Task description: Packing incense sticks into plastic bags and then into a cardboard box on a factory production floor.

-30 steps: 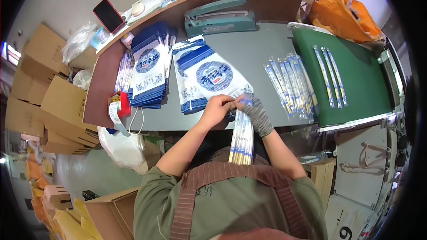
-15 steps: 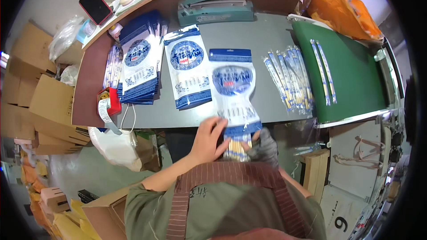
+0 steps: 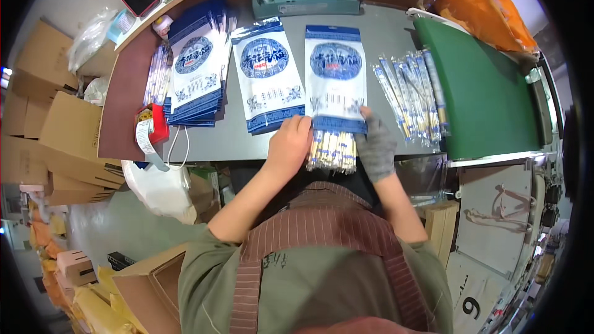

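Bracing From Both Sides at the Near Edge

We see a flat white plastic pouch with blue end bands and a round blue print (image 3: 336, 77) near the middle of the grey, flat worktop (image 3: 383, 31), its near end toward the person. From under that end comes a tight bundle of slim pale sticks with blue-marked wrapping (image 3: 332, 151), its tips reaching the worktop's front edge. We cannot see how far up inside the sticks run.

We find the bare left hand (image 3: 291, 145) with fingers curled in against the pouch's near left corner and the sticks beside it. The right hand in a grey knitted glove (image 3: 376, 142) lies along the opposite corner, fingers pointing up its edge. Whether either one pinches the film or merely presses, we can't make out. Set opposite each other like this, we judge, they stop the loose sticks fanning out and hold the pouch square.

To the left we have a second white-and-blue plastic pouch (image 3: 269, 68), then a thick, fanned stack of matching pouches (image 3: 198, 55), probably placed there for easy reach by the left hand. On the right, more slim sticks in clear wrapping (image 3: 411, 99) lie roughly parallel beside a green, smooth-topped board (image 3: 489, 86), likely so the gloved hand can gather them.
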### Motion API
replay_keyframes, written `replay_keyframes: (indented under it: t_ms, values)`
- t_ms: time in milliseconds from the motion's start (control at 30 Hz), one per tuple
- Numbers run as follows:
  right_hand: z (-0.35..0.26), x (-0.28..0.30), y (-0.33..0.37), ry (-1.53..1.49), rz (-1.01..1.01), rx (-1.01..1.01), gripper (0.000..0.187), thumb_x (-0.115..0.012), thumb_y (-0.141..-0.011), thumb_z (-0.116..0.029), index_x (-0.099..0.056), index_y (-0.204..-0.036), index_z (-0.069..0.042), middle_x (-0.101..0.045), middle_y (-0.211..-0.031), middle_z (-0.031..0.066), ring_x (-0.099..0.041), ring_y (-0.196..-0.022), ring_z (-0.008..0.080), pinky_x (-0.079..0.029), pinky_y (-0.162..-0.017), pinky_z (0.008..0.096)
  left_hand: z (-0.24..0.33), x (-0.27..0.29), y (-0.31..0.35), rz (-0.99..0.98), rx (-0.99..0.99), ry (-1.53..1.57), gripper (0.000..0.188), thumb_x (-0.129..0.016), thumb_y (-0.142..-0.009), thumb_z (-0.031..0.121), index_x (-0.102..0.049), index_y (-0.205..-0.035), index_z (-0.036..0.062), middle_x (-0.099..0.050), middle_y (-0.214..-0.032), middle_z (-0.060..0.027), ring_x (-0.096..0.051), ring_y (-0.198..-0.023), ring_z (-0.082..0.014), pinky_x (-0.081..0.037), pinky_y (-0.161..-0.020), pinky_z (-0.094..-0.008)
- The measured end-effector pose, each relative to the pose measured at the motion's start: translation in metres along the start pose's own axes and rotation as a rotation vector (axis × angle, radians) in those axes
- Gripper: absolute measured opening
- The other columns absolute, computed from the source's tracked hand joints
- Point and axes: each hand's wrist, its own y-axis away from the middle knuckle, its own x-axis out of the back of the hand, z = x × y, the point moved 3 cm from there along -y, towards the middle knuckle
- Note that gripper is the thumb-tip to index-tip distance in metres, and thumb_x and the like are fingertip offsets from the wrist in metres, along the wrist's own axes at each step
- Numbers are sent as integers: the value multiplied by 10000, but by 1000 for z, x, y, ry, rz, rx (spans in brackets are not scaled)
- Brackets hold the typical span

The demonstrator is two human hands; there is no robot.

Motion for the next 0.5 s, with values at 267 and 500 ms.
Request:
replay_keyframes:
  t_ms: [267,500]
  values:
    - [70,-34,128,-671,-431,-186,476,-761,-695,-191,-625,-1151,-182,-658,-970,116,-657,-880,278,-531,-764,389,29,39,87,-799,98,323,171,-575,-853,224,-566,-929,71,-621,-788,-156,-629,-701,-335,-524,-615,-414]
    - [-126,196,-29,-561,235,486,352,-666,-865,-395,-718,-994,-72,-663,-767,30,-583,-641,99,-458,-585,230,98,220,-85,-14,-176,393,54,-603,-800,22,-616,-749,8,-559,-605,-6,-516,-521,-51,-392,-481,-216]
